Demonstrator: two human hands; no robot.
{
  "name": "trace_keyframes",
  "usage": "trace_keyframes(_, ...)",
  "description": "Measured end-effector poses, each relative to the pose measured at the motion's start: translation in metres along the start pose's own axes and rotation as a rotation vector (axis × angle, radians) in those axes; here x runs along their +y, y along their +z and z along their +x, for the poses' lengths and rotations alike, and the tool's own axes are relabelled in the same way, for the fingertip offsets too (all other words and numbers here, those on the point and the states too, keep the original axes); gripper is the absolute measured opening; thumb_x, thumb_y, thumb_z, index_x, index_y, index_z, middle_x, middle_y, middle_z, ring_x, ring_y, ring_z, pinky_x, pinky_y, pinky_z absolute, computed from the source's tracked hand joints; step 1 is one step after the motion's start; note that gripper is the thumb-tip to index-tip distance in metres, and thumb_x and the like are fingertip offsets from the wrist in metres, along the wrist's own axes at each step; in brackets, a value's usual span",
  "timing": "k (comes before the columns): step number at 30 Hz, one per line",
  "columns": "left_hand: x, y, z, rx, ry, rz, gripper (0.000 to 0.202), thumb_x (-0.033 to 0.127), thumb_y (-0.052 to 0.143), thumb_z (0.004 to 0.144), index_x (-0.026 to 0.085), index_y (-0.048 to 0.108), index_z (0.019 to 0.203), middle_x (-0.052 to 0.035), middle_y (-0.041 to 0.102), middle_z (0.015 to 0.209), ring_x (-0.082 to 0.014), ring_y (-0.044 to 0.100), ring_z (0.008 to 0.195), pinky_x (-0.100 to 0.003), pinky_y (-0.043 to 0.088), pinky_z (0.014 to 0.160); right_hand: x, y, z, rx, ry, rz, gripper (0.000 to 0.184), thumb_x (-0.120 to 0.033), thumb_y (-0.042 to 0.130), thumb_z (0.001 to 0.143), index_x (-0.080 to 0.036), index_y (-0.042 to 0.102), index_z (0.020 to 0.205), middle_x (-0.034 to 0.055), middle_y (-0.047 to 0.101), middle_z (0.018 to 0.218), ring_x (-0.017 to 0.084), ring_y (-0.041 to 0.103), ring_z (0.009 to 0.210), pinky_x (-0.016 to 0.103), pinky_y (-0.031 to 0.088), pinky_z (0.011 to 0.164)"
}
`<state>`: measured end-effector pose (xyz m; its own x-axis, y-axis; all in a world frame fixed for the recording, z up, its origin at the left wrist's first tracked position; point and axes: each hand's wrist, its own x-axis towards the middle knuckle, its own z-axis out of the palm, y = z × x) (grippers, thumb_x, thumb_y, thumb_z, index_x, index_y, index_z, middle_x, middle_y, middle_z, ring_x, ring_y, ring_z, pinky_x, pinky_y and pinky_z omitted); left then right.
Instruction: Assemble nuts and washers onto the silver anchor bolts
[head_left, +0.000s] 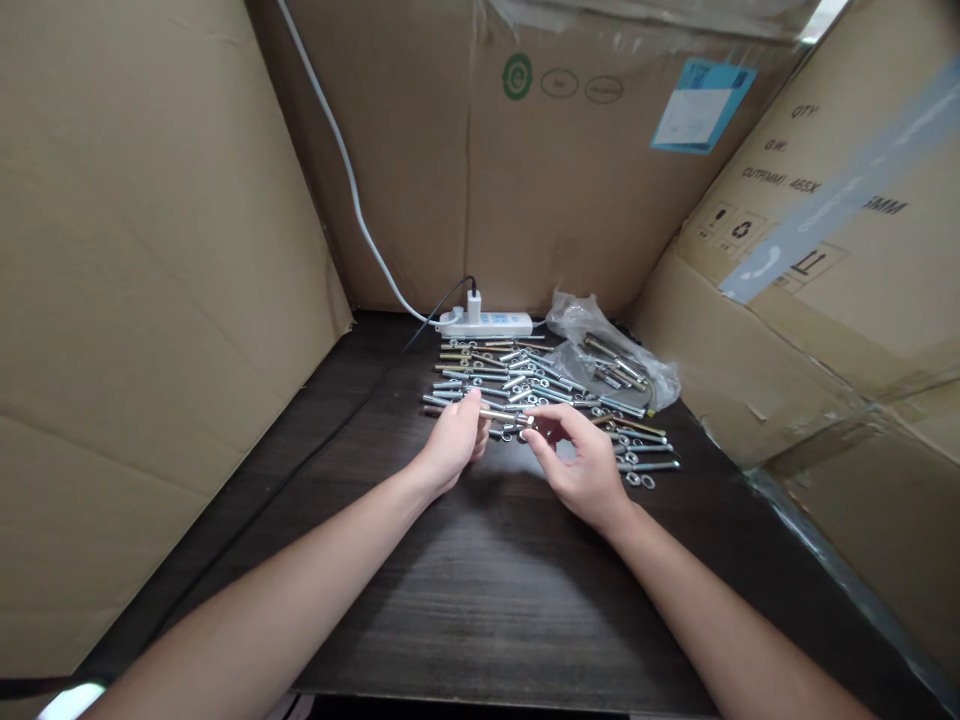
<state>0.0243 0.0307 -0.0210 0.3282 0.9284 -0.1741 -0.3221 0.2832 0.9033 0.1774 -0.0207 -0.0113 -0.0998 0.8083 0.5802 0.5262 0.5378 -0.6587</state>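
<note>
My left hand is closed around an expansion bolt, which points to the right just above the dark tabletop. At the bolt's right end, the thumb and fingers of my right hand pinch a small shiny nut. Whether that nut is threaded on the bolt or only touching it I cannot tell. Behind and beside my hands lie several rows of metal bolts and sleeves, silver and brass-coloured. Loose washers and nuts are scattered among them, some right of my right hand.
A white power strip with a plug in it stands at the back. To its right, a clear plastic bag holds more bolts. A black cable crosses the table on the left. Cardboard walls enclose three sides.
</note>
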Motion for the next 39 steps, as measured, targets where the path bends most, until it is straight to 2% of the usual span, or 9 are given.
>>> trace_keyframes(4, 0.0011, -0.0011, -0.0010, -0.026, -0.064, -0.037, 0.041, 0.036, 0.032, 0.094, 0.020, 0.026, 0.057, 0.0104, 0.018, 0.041, -0.0032, 0.009, 0.033, -0.016, 0.009, 0.034, -0.0049, -0.0023, 0.0002, 0.027, -0.080, -0.010, 0.020, -0.018, 0.054, 0.085, -0.022, 0.059, 0.104, 0.0071, 0.062, 0.098, 0.016, 0.059, 0.073, 0.029, 0.051, 0.061)
trace_keyframes(7, 0.0015, -0.0027, 0.0003, -0.018, -0.092, -0.066, 0.039, 0.036, 0.031, 0.094, 0.020, 0.026, 0.058, 0.0105, 0.018, 0.041, -0.0035, 0.009, 0.033, -0.016, 0.009, 0.034, -0.0063, -0.0046, 0.0000, 0.065, -0.107, -0.019, 0.022, -0.017, 0.055, 0.084, -0.022, 0.059, 0.105, 0.0070, 0.063, 0.097, 0.017, 0.060, 0.076, 0.030, 0.052, 0.061)
trace_keyframes(10, 0.0019, -0.0031, 0.0015, -0.016, -0.104, -0.084, 0.039, 0.037, 0.032, 0.093, 0.020, 0.026, 0.059, 0.0106, 0.018, 0.041, -0.0034, 0.009, 0.033, -0.016, 0.008, 0.034, -0.0047, -0.0035, -0.0016, 0.109, -0.054, 0.019, 0.023, -0.017, 0.057, 0.084, -0.022, 0.058, 0.106, 0.0062, 0.065, 0.099, 0.016, 0.062, 0.075, 0.030, 0.052, 0.064)
trace_keyframes(14, 0.0018, -0.0019, 0.0004, -0.036, -0.109, -0.094, 0.038, 0.037, 0.035, 0.092, 0.020, 0.028, 0.059, 0.0108, 0.019, 0.040, -0.0032, 0.009, 0.032, -0.015, 0.009, 0.034, -0.0006, 0.0020, -0.0044, 0.087, 0.045, 0.144, 0.021, -0.021, 0.058, 0.084, -0.021, 0.054, 0.105, 0.0077, 0.065, 0.104, 0.016, 0.064, 0.079, 0.030, 0.054, 0.066)
trace_keyframes(20, -0.0010, -0.0013, -0.0015, -0.066, -0.106, -0.090, 0.039, 0.035, 0.036, 0.092, 0.020, 0.026, 0.058, 0.0103, 0.019, 0.041, -0.0033, 0.011, 0.033, -0.015, 0.009, 0.034, 0.0016, 0.0034, -0.0046, 0.084, 0.042, 0.158, 0.014, -0.020, 0.060, 0.083, -0.021, 0.054, 0.096, 0.0076, 0.066, 0.103, 0.017, 0.065, 0.082, 0.031, 0.054, 0.069)
trace_keyframes(27, -0.0029, -0.0018, -0.0014, -0.074, -0.114, -0.099, 0.038, 0.036, 0.037, 0.092, 0.020, 0.027, 0.059, 0.0107, 0.018, 0.042, -0.0033, 0.010, 0.033, -0.015, 0.008, 0.034, -0.0019, 0.0009, -0.0027, 0.070, -0.008, 0.084, 0.007, -0.020, 0.059, 0.083, -0.020, 0.059, 0.090, 0.0080, 0.068, 0.100, 0.017, 0.065, 0.081, 0.028, 0.054, 0.063)
trace_keyframes(33, -0.0019, -0.0005, -0.0024, -0.072, -0.119, -0.101, 0.040, 0.036, 0.036, 0.092, 0.020, 0.025, 0.057, 0.0105, 0.018, 0.041, -0.0032, 0.010, 0.033, -0.015, 0.009, 0.034, -0.0011, 0.0003, -0.0030, 0.063, 0.018, 0.091, 0.025, -0.022, 0.060, 0.083, -0.021, 0.056, 0.107, 0.0065, 0.067, 0.102, 0.017, 0.067, 0.079, 0.029, 0.056, 0.063)
trace_keyframes(39, -0.0013, -0.0003, -0.0020, -0.074, -0.119, -0.086, 0.038, 0.033, 0.031, 0.094, 0.020, 0.026, 0.059, 0.0103, 0.017, 0.041, -0.0039, 0.010, 0.033, -0.016, 0.008, 0.034, -0.0009, -0.0016, -0.0022, 0.062, 0.004, 0.019, 0.020, -0.023, 0.061, 0.083, -0.021, 0.061, 0.102, 0.0046, 0.068, 0.092, 0.017, 0.066, 0.076, 0.027, 0.054, 0.061)
